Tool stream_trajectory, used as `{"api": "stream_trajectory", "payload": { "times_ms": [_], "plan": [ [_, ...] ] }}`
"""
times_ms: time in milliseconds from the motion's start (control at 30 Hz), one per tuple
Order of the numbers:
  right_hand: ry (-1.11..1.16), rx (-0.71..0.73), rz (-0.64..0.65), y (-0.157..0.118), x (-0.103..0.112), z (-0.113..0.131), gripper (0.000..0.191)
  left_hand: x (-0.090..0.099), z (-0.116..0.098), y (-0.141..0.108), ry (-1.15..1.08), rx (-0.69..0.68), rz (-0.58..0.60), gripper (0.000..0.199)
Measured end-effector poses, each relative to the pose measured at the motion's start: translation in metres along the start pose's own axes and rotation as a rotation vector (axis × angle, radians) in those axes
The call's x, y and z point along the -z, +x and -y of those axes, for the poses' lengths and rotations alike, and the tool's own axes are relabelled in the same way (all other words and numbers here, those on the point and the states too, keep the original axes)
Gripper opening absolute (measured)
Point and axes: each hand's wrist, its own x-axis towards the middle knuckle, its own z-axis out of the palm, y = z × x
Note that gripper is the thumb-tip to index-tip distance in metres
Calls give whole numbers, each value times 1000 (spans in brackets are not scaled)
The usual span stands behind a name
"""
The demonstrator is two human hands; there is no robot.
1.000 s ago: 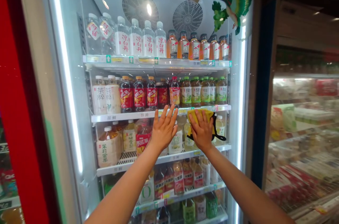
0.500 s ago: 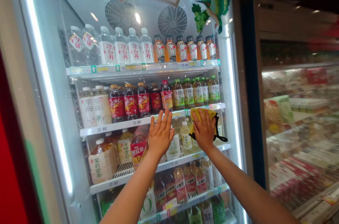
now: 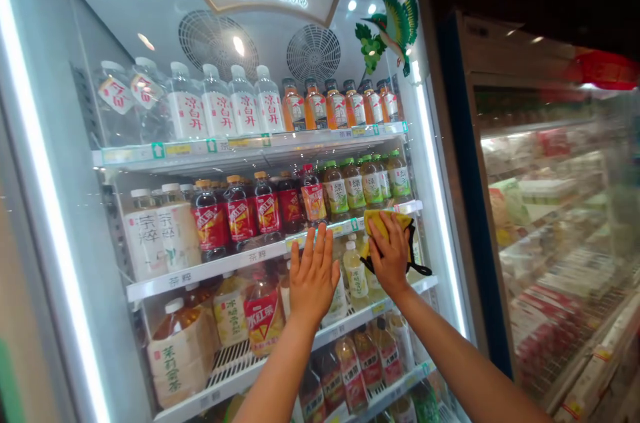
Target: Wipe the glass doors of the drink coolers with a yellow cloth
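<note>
My left hand [image 3: 314, 280] lies flat against the glass door [image 3: 273, 40] of a lit drinks fridge, palm down on it and fingers stretched upward. It is in front of the middle shelf edge, just below a red-capped bottle [image 3: 313, 195]. To its right, my right hand [image 3: 391, 253] presses a folded yellow cloth [image 3: 376, 220] with black trim to the glass. The cloth's black loop [image 3: 423, 270] sticks out to the right. Above the cloth, behind the glass, stand green-capped tea bottles [image 3: 354, 186]. Both palms are hidden.
Several shelves of bottles fill the fridge, with clear water bottles [image 3: 215, 100] and orange drinks [image 3: 336, 106] on top. A bright light strip [image 3: 47, 203] runs down the left side. Another glass-fronted chiller [image 3: 545, 210] with packaged goods stands at right.
The view has shifted and tilted, so the fridge appears larger and its left side lower. My left hand sits slightly farther right on the glass; the right hand with the cloth has barely moved.
</note>
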Motion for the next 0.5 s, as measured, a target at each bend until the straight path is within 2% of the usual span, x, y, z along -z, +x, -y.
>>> {"api": "stream_trajectory", "payload": {
  "times_ms": [67, 133, 233, 300, 400, 500],
  "plan": [
    [59, 98, 52, -2, -1, 9, 47, 0, 1, 0, -33, 2, -6, 75],
    [88, 162, 119, 16, -3, 12, 44, -2, 2, 0, -77, 13, -5, 76],
    [58, 121, 139, 57, -4, -5, 41, -3, 2, 0, -136, 26, 7, 78],
    [-2, 51, 139, 70, -3, -22, 43, -4, 2, 0, -157, 29, 18, 79],
    [-120, -76, 152, 52, 1, -39, 52, -4, 2, 0, -174, 39, 33, 79],
    [-202, -132, 151, 15, 4, -37, 60, -1, 0, 2, -191, 48, 37, 79]
  ]
}}
